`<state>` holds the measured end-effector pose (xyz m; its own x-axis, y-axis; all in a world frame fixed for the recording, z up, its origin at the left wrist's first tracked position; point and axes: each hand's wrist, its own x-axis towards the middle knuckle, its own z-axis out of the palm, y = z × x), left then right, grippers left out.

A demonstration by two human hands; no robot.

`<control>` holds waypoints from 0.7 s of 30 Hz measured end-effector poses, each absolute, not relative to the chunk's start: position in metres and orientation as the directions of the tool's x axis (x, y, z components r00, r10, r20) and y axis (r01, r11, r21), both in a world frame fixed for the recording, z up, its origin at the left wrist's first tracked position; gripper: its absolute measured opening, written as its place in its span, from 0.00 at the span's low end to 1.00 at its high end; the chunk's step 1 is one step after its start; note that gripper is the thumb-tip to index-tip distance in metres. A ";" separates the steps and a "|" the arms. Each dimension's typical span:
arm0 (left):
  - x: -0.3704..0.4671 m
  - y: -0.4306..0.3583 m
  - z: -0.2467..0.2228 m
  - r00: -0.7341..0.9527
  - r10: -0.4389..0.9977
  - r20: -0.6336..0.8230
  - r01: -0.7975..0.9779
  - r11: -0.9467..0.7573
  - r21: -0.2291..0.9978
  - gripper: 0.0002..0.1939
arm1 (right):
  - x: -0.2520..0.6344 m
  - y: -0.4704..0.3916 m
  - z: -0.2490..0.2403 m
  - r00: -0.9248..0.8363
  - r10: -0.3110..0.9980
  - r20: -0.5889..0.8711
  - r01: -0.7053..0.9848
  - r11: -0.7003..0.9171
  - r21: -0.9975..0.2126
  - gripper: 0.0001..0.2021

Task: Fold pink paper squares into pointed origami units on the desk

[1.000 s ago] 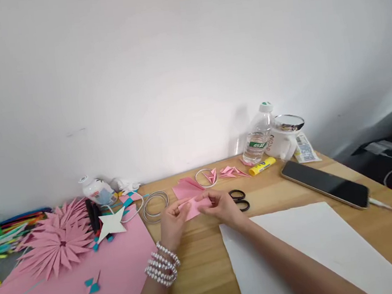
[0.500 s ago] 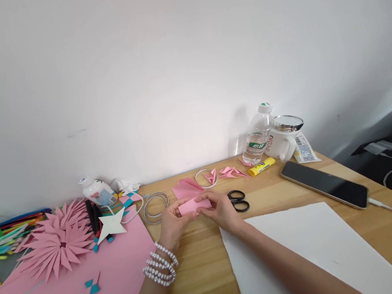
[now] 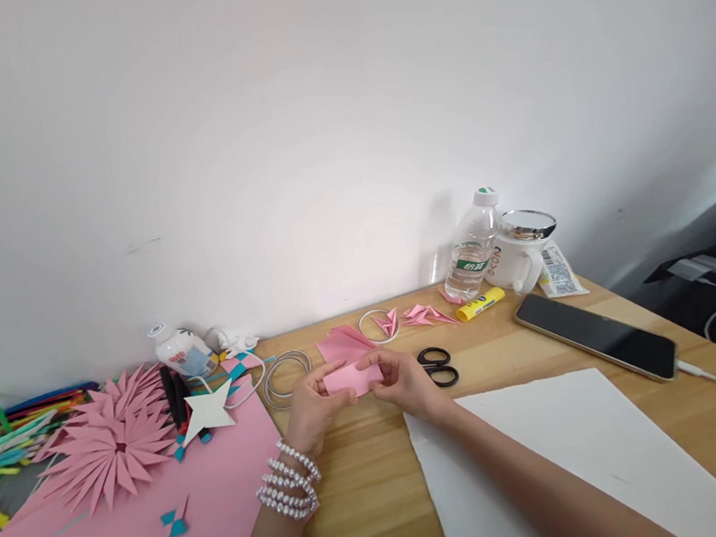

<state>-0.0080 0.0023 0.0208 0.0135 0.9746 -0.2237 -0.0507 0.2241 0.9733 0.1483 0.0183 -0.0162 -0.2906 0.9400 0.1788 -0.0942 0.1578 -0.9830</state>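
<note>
Pinching the light pink paper [image 3: 353, 379] by its ends, both hands [image 3: 357, 391] hold it. It looks thin and easily creased; edges suit fingertips.

Held paper [image 3: 352, 378] left of scissors [image 3: 437, 365]; bottle [image 3: 470, 264] behind glue stick [image 3: 480, 304], perhaps touching mug [image 3: 513, 261].

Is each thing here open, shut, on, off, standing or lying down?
Left hand: holding small pink paper
Right hand: holding it too
Water bottle: capped, partly full
White bottle: capped, leaning
Mug: standing
Glue stick: lying down
Phone: dark screen, cable plugged in
Scissors: blades hidden, cannot tell
</note>
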 end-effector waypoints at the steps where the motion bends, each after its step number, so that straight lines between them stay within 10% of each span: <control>1: -0.008 0.002 0.021 -0.001 0.974 -0.225 -0.049 0.225 0.973 0.32 | 0.148 0.019 -0.016 -0.301 0.939 0.169 -0.137 0.132 -0.982 0.14; 21: -0.005 0.002 0.021 -0.080 0.982 -0.173 -0.013 0.172 0.985 0.41 | 0.147 0.020 -0.015 -0.317 0.942 0.111 -0.241 0.033 -0.970 0.16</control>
<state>-0.0046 0.0022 0.0207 -0.0800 0.9817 -0.1726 -0.0131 0.1721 0.9850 0.1473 0.0197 -0.0148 -0.3173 0.9418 0.1107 -0.2407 0.0329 -0.9700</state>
